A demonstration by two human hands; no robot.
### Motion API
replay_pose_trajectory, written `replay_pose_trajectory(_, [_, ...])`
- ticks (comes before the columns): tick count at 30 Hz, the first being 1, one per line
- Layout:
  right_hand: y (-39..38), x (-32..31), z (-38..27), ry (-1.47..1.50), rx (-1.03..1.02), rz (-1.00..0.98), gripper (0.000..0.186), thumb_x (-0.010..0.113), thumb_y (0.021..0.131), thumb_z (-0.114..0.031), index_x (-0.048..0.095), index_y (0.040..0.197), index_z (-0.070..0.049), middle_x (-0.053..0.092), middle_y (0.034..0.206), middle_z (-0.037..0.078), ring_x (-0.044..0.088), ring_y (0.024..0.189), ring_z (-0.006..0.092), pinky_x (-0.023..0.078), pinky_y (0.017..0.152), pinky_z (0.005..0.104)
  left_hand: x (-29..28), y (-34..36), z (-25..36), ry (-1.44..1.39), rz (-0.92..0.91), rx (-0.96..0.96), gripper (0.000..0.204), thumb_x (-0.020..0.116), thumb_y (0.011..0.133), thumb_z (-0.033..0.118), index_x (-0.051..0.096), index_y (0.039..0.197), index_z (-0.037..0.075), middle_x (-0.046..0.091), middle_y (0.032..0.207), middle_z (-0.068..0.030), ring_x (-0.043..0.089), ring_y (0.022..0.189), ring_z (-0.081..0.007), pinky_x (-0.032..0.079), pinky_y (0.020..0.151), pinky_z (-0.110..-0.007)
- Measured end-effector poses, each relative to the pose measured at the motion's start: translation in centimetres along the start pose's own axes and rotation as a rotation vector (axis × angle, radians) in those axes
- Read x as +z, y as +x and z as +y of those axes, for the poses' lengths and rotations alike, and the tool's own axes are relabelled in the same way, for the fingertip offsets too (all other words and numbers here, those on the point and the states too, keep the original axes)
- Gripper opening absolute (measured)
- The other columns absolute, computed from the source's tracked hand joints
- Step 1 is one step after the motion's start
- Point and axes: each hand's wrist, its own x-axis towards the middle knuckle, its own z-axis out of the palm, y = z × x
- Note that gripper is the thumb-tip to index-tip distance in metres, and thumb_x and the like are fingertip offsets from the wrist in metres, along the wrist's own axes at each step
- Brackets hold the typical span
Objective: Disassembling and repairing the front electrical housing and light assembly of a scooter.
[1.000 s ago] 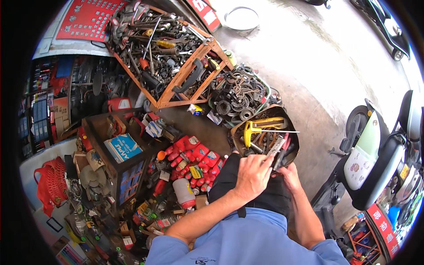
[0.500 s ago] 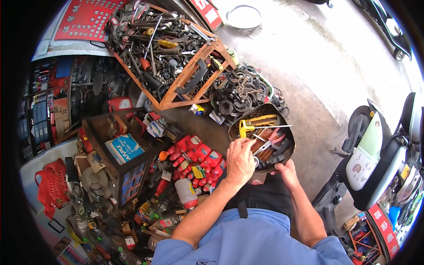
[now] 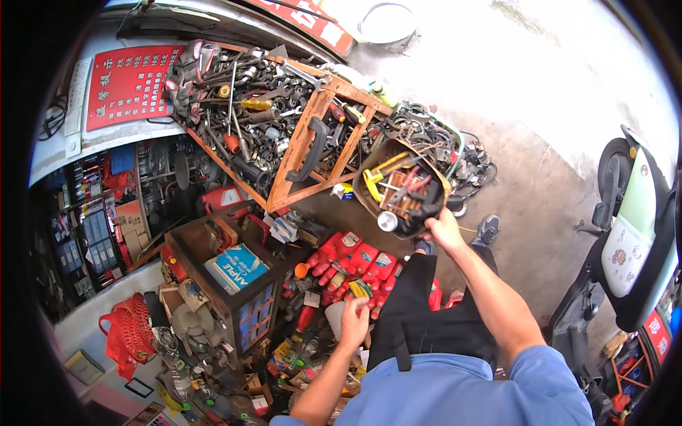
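My right hand (image 3: 444, 231) grips the near right rim of a dark, open bin (image 3: 442, 181) with the arm stretched forward. Inside the bin lie yellow-handled tools (image 3: 373, 183), pliers with reddish handles (image 3: 415, 180), brown slatted pieces and a small round silvery can (image 3: 387, 221). The bin is tilted and hangs by the corner of a wooden tray (image 3: 289, 181) heaped with wrenches, sockets and screwdrivers. Back near my waist, away from the bin, my left hand (image 3: 353, 323) is loosely curled, with nothing visible in it.
Behind the bin sits a pile of metal parts (image 3: 419, 124). Red bottles (image 3: 362, 263) crowd the floor ahead of my legs. A dark wooden cabinet (image 3: 234, 305) with a blue box (image 3: 238, 268) on top stands left. A pale green scooter (image 3: 632, 227) is at right.
The bin has moved forward and left, towards the wooden tray, in my right hand. My left hand has left the tools in it and drawn back towards my body.
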Motion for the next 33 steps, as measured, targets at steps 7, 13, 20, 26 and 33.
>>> replay_pose_trajectory(7, [11.7,9.5,-2.7,-0.079,0.026,0.017,0.021,0.049,0.075,-0.005,0.057,0.084,0.012,0.065,0.067,0.016,0.065,0.052,0.0190,0.052,0.048,0.0287,-0.4,-7.0,-12.8,-0.020,-0.090,-0.457,0.018,0.057,0.087,0.012,0.062,0.102,0.004,0.065,0.093,-0.0097,0.061,0.089,-0.0187,0.047,0.081,-0.030])
replay_pose_trajectory(13, [19.7,18.9,-7.0,-0.037,-0.062,-0.089,0.015,0.049,0.078,-0.004,0.056,0.085,0.008,0.065,0.074,0.015,0.066,0.059,0.0253,0.052,0.046,0.0308,0.4,-11.1,-16.6,-0.321,-0.010,-0.553,0.019,0.058,0.088,0.015,0.063,0.102,0.002,0.066,0.089,-0.0062,0.061,0.081,-0.0129,0.049,0.076,-0.027])
replay_pose_trajectory(20, [28.9,27.4,-9.4,0.139,-0.197,-0.211,0.015,0.052,0.081,-0.011,0.059,0.086,0.002,0.062,0.070,0.012,0.064,0.059,0.0228,0.052,0.050,0.0345,1.4,-13.5,-20.1,-0.306,0.057,-0.554,0.034,0.048,0.088,0.035,0.063,0.098,0.006,0.063,0.093,-0.0155,0.059,0.088,-0.0284,0.045,0.081,-0.039])
replay_pose_trajectory(26, [31.9,29.1,-9.8,0.148,-0.222,-0.184,0.015,0.053,0.081,-0.009,0.058,0.090,0.002,0.063,0.070,0.013,0.064,0.059,0.0229,0.052,0.050,0.0339,0.8,-13.3,-23.2,-0.034,0.028,-0.585,0.033,0.046,0.086,0.036,0.065,0.087,0.009,0.064,0.077,-0.0121,0.060,0.071,-0.0270,0.046,0.068,-0.039])
replay_pose_trajectory(33, [15.6,17.5,-0.6,-0.197,-0.066,-0.188,0.031,0.052,0.081,-0.004,0.051,0.110,0.006,0.067,0.087,0.016,0.066,0.066,0.0223,0.053,0.053,0.0302,-2.7,-4.2,-23.8,-0.265,-0.134,-0.586,0.023,0.058,0.085,0.016,0.063,0.103,0.004,0.066,0.089,-0.0088,0.063,0.084,-0.0191,0.049,0.076,-0.031])
